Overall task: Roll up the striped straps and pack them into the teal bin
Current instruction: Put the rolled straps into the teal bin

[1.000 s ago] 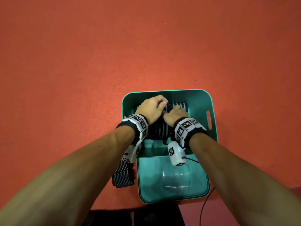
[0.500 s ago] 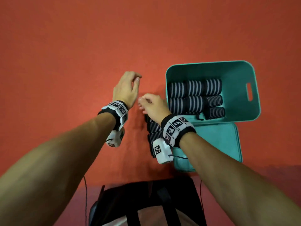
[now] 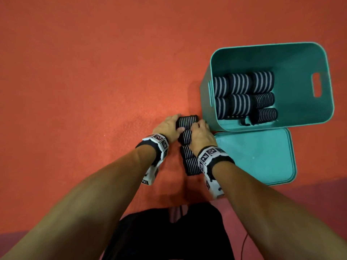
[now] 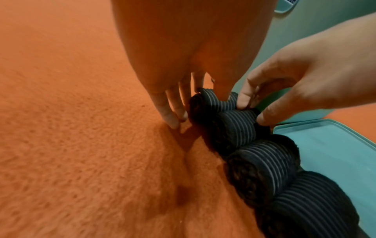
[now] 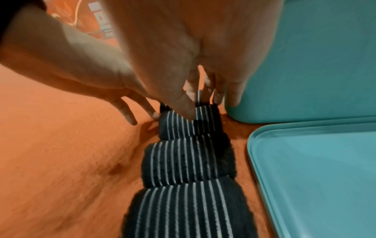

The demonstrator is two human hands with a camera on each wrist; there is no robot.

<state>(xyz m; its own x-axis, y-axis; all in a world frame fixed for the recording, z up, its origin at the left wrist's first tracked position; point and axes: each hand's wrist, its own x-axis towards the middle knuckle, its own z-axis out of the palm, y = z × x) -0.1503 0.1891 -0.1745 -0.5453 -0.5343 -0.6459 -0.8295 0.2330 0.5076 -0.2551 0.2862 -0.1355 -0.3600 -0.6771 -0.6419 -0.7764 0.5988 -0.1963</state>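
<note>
— Head view: we see the orange carpet (image 3: 84,81), then the teal bin (image 3: 300,59) at upper right holding rolled straps (image 3: 242,96).
— And mid-frame, our left hand (image 3: 168,127) and right hand (image 3: 200,136) both pinch the farthest roll (image 3: 187,120) of the floor row.

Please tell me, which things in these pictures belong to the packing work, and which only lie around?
Belong to the work:
- rolled straps on the floor
- rolled straps in the bin
- teal bin
- left hand and right hand, both on the far roll

Only lying around:
- teal lid
- black bag
</note>
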